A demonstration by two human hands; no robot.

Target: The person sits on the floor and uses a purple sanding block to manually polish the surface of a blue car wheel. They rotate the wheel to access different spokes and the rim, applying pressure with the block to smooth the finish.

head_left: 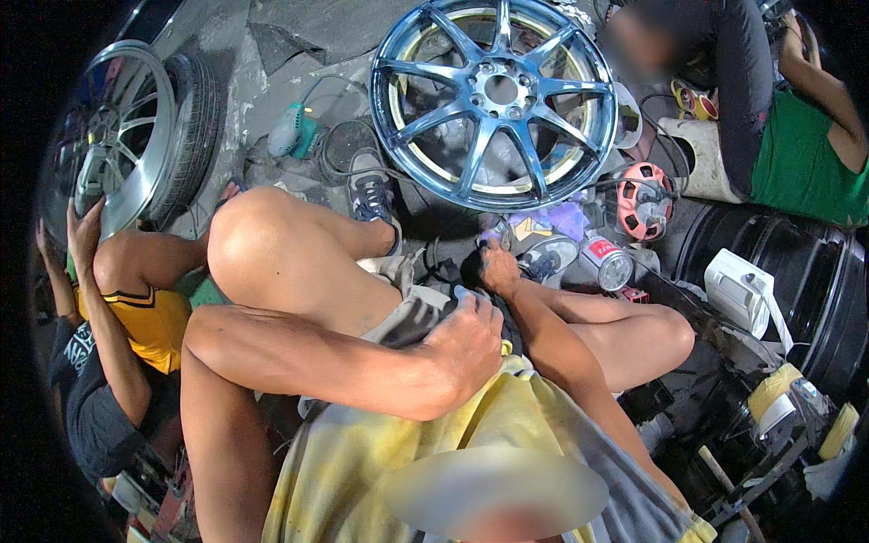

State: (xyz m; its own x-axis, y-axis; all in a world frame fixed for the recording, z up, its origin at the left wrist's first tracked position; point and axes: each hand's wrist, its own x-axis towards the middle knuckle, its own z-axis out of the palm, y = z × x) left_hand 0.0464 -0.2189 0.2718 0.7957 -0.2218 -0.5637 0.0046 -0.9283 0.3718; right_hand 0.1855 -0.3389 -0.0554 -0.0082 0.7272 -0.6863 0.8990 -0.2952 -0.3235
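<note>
My left hand is closed in front of my lap, fingers curled, with a small bluish bit showing at the fingertips. What it belongs to I cannot make out. Farther forward, my right hand reaches down between my knees, fingers bent together beside a dark, purplish patch. Whatever it grips is hidden. Beyond both hands lies a glossy blue multi-spoke wheel rim, face up, with a pale yellowish ring showing beneath its spokes. Neither hand touches the rim. Purple cloth or paper lies at its near edge, by my right shoe.
A teal power tool with a cord lies left of the rim. To the right are a red round slotted object, a can, a white box and black barrels. Co-workers sit at left, by a silver wheel, and upper right.
</note>
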